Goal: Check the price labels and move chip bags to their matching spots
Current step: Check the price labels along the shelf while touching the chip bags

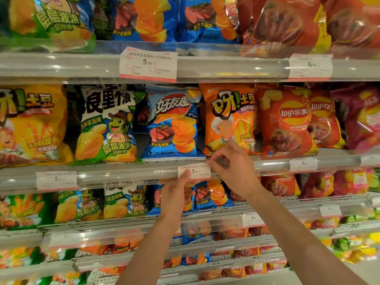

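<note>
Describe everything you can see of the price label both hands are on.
The price label is a small white paper tag with a pink lower band, a line of small dark print on top and 5.90 in larger digits. It sits in the clear plastic rail on the shelf edge, just below the blue steak-flavour chip bag. The left hand presses a finger on its left end; the right hand pinches at its upper right corner.

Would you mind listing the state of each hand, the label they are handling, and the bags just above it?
left hand: thumb pressed on the label's left end.
right hand: fingertips pinching the label's upper right corner.
5.90 price label: seated in the shelf rail, slightly tilted.
blue steak chip bag: upright on the shelf, untouched.
orange chip bag: upright, bottom edge partly hidden by the right hand.
</note>
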A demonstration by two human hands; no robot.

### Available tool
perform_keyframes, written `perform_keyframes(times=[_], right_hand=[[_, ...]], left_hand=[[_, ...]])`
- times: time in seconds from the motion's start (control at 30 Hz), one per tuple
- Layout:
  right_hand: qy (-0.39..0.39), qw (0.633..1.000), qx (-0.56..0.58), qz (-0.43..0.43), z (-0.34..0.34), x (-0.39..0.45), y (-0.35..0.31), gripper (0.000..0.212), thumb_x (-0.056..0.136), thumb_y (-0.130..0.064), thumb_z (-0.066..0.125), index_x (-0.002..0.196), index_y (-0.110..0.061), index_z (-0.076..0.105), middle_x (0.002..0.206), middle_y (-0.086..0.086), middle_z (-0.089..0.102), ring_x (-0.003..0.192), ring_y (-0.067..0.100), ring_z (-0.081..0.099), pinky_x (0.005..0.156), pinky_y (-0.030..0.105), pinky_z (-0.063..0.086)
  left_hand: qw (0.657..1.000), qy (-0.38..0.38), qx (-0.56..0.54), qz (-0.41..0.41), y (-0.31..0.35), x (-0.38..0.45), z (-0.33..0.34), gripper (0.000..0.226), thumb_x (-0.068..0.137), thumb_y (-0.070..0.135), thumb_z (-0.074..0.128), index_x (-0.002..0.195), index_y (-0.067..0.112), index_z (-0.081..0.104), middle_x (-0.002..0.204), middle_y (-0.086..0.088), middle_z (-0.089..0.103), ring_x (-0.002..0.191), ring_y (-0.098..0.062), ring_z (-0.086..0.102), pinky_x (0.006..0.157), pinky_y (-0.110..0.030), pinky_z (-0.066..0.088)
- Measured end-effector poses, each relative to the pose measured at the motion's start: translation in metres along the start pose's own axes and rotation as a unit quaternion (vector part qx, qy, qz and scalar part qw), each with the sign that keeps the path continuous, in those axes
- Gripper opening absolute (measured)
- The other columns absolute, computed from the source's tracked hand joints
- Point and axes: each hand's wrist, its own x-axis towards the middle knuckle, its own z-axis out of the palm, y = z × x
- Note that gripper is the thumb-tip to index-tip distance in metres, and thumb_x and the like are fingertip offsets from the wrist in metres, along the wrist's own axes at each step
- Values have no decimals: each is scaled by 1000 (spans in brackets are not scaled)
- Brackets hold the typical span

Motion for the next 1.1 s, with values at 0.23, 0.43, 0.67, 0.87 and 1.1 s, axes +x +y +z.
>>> perform_keyframes(times=[0.23, 0.43, 0.67, 0.87, 1.1], right_hand=[[17, 1000, -3, -13, -14, 11, -15, 18, 92, -30, 72, 105, -18, 69, 101, -7, 57, 78, 10, 58, 73, 29, 53], [-63, 998, -29, -5, -23, 69, -40, 57, 95, -37, 67, 145, -23, 46, 118, -1, 63, 92, 17, 65, 82, 41, 57], [-225, 973, 4, 44, 6, 114, -56, 95, 89, -55, 67, 159, -40, 5, 155, 11, 43, 132, 29, 51, 109, 45, 45], [-223, 965, 108, 84, 25, 117, -50, 101, 84, -31, 80, 158, -45, 12, 163, 8, 22, 149, 28, 28, 119, 47, 34], [-141, 983, 116, 23, 24, 112, -47, 95, 87, -11, 76, 160, -32, 19, 152, 5, 28, 143, 18, 33, 110, 20, 29]], left_hand=[[1000, -4, -16, -5, 4, -2, 1, 34, 93, 39, 70, 96, 7, 81, 67, 1, 75, 52, -12, 55, 54, -25, 42], [999, -18, -26, -3, 7, -6, 0, 31, 94, 36, 69, 98, 8, 80, 70, 2, 77, 45, -8, 55, 57, -29, 38], [999, -24, -21, 0, 10, -8, -2, 30, 94, 37, 69, 99, 9, 80, 68, 3, 76, 44, -6, 56, 58, -29, 39], [1000, -28, -4, 1, 11, -9, -3, 31, 94, 39, 68, 99, 11, 81, 73, 3, 79, 47, -5, 58, 64, -31, 42], [1000, -26, -1, 4, 11, -9, -2, 33, 95, 38, 67, 100, 8, 80, 64, 5, 75, 47, -5, 58, 59, -28, 42]])
